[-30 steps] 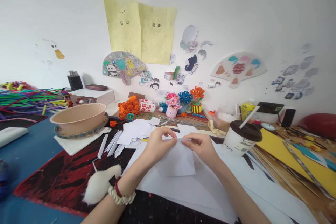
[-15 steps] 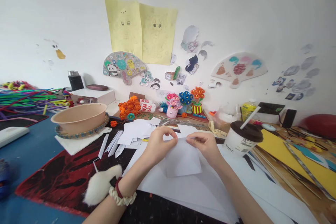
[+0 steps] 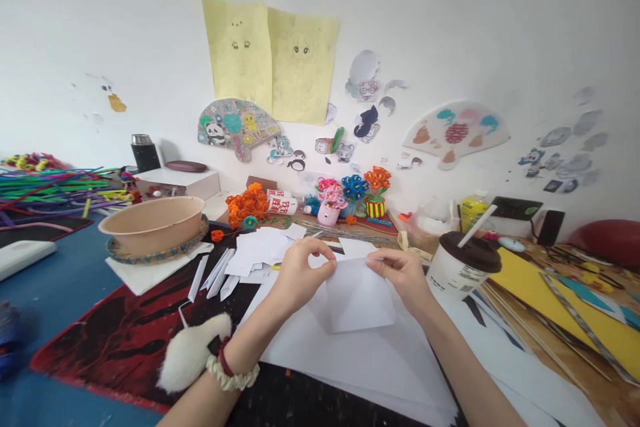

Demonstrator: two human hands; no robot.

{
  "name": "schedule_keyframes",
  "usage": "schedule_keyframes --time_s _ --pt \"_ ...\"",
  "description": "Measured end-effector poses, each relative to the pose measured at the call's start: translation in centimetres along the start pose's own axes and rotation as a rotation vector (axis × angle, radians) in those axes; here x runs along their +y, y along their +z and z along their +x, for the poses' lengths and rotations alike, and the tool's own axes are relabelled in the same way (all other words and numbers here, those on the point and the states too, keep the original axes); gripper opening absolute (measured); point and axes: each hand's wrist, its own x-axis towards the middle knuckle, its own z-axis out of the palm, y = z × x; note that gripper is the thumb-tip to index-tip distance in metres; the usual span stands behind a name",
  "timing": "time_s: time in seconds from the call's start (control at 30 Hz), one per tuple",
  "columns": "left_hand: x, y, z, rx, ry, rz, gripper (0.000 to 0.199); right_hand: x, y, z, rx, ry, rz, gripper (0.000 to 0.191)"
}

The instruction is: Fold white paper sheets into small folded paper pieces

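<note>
A small white sheet of paper point(image 3: 361, 300) is held up by its top edge between my two hands. My left hand point(image 3: 306, 273) pinches the top left corner between thumb and forefinger. At the top right corner, my right hand point(image 3: 400, 273) pinches the edge in the same way. Beneath it lie larger white sheets point(image 3: 360, 367) on a dark mat. Beyond my left hand is a pile of cut white paper point(image 3: 263, 245), with folded paper strips point(image 3: 219, 273) beside it. A fluffy white felted shape point(image 3: 187, 353) rests near my left wrist.
A beige basin point(image 3: 153, 223) stands at the left. Close by my right hand is a lidded drink cup point(image 3: 463, 267) with a straw. Flower crafts in small pots point(image 3: 327, 213) line the back near the wall. Yellow card point(image 3: 565, 307) and thin sticks lie at the right.
My right hand has slid to the right along the paper's top edge, so my hands are farther apart. The small sheet has shifted slightly right. My left hand keeps its pinch.
</note>
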Motion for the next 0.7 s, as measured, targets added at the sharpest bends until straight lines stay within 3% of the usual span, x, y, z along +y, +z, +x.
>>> schedule_keyframes --time_s 0.3,0.5,0.57,0.7 --pt "-0.2 -0.3 0.3 0.01 0.019 -0.011 0.006 0.7 -0.9 0.2 0.084 0.014 0.007 0.019" --pt "-0.8 -1.0 0.5 0.079 0.0 0.071 0.005 1.3 -2.1 0.6 0.314 0.033 0.112 0.02" --pt "-0.7 -0.9 0.5 0.075 -0.029 0.06 0.006 1.0 -1.9 0.5 0.279 0.057 0.109 0.023" --pt "-0.5 -0.3 0.4 0.015 -0.082 -0.12 0.019 0.1 -0.5 0.1 0.06 0.095 0.129 0.027"
